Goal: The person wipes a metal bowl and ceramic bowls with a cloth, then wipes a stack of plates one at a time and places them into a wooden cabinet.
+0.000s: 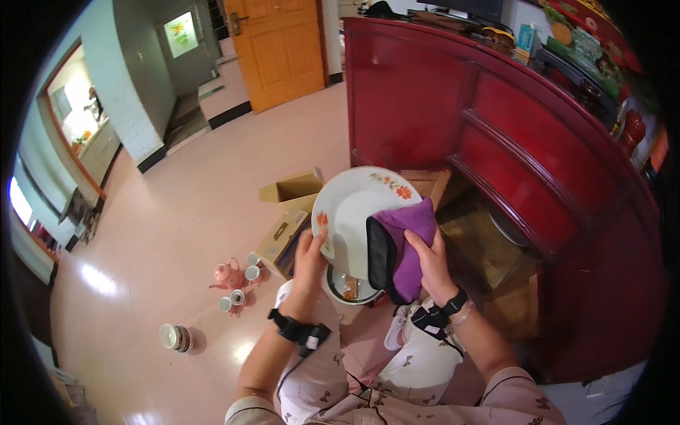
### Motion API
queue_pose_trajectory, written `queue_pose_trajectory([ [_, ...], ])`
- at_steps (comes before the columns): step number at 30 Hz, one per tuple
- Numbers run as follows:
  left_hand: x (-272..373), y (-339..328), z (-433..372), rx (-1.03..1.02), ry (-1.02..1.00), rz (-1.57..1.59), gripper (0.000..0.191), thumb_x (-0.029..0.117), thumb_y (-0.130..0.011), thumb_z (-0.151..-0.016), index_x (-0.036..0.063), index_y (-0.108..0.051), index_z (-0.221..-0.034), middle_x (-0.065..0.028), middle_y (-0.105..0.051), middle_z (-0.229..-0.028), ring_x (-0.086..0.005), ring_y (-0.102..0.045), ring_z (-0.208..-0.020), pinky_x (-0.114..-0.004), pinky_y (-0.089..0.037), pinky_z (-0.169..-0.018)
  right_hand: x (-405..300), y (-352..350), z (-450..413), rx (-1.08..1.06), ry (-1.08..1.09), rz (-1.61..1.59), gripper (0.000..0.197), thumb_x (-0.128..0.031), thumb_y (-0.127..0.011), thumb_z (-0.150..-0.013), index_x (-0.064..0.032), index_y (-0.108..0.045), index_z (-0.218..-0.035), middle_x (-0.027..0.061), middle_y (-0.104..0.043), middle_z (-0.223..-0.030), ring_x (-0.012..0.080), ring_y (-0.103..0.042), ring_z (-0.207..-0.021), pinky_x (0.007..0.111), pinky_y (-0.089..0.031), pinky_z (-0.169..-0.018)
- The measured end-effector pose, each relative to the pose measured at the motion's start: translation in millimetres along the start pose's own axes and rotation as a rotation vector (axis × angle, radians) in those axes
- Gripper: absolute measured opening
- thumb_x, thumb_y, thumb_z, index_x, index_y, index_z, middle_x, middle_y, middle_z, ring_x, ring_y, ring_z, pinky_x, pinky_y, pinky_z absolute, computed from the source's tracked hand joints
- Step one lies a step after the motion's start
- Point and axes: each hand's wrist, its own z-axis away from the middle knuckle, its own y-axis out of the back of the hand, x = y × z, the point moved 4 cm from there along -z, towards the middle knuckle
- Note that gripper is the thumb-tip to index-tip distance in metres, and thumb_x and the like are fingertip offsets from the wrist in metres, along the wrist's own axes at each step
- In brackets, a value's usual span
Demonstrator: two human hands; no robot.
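Observation:
A white plate with orange flower prints is held up in front of me, tilted. My left hand grips its lower left rim, thumb on the face. Over the plate's right edge lies a purple cloth with a black edge band. My right hand holds the cloth against the plate, with the thumb on top; its other fingers are hidden behind. Below the plate, partly covered by it, is a round dish with a dark rim, with a small brown item inside that I cannot identify.
An open cardboard box stands behind my left hand. On the tiled floor are a pink teapot, several small cups and a stack of bowls. A dark red wooden desk rises ahead and to the right. A wooden door stands beyond.

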Motion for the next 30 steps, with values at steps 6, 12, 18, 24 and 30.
queue_pose_trajectory([
  [6,27.6,-79.4,-24.0,-0.44,-0.035,-0.628,0.042,0.028,-0.06,-0.09,-0.0011,-0.054,-0.119,-0.0053,-0.062,-0.102,-0.0114,-0.058,-0.089,-0.026,-0.047,-0.079,-42.5,52.2,-23.2,-0.137,0.101,0.425,0.041,-0.008,-0.067,-0.082,0.0012,-0.051,-0.119,0.0053,-0.06,-0.107,0.0118,-0.056,-0.097,0.027,-0.044,-0.087],
  [12,-5.1,-93.9,-37.1,-0.341,0.029,-0.473,0.038,0.034,-0.059,-0.091,-0.0011,-0.063,-0.105,-0.0029,-0.065,-0.084,-0.0077,-0.058,-0.069,-0.023,-0.047,-0.063,-56.6,65.5,-32.8,-0.053,0.045,0.403,0.039,-0.006,-0.067,-0.081,0.0007,-0.052,-0.117,0.0049,-0.061,-0.106,0.0118,-0.057,-0.095,0.027,-0.045,-0.086],
  [18,-11.4,-96.3,-49.2,-0.063,-0.065,0.052,0.041,0.035,-0.056,-0.092,-0.0011,-0.057,-0.112,-0.0067,-0.063,-0.099,-0.0112,-0.058,-0.083,-0.026,-0.047,-0.074,-29.4,37.1,-12.7,0.364,0.07,-0.004,0.049,-0.006,-0.061,-0.087,-0.0028,-0.04,-0.132,0.0071,-0.051,-0.125,0.0161,-0.049,-0.112,0.031,-0.038,-0.099],
  [24,-43.2,-86.5,-60.7,-0.123,0.175,0.464,0.051,0.038,-0.052,-0.093,0.002,-0.044,-0.128,-0.0109,-0.055,-0.123,-0.0211,-0.055,-0.109,-0.034,-0.045,-0.095,2.6,-8.5,5.8,0.336,0.133,0.083,0.057,-0.004,-0.059,-0.087,-0.0008,-0.031,-0.137,0.008,-0.045,-0.13,0.0163,-0.045,-0.116,0.03,-0.034,-0.101],
  [30,-30.2,-87.2,-51.7,-0.323,0.33,0.387,0.078,0.059,-0.043,-0.089,-0.0029,-0.031,-0.136,-0.0196,-0.041,-0.133,-0.0319,-0.042,-0.122,-0.047,-0.035,-0.104,-65.8,13.6,-5.5,0.052,0.761,1.052,0.048,0.001,-0.068,-0.076,-0.002,-0.05,-0.119,0.0166,-0.062,-0.107,0.0288,-0.062,-0.096,0.034,-0.048,-0.086],
])
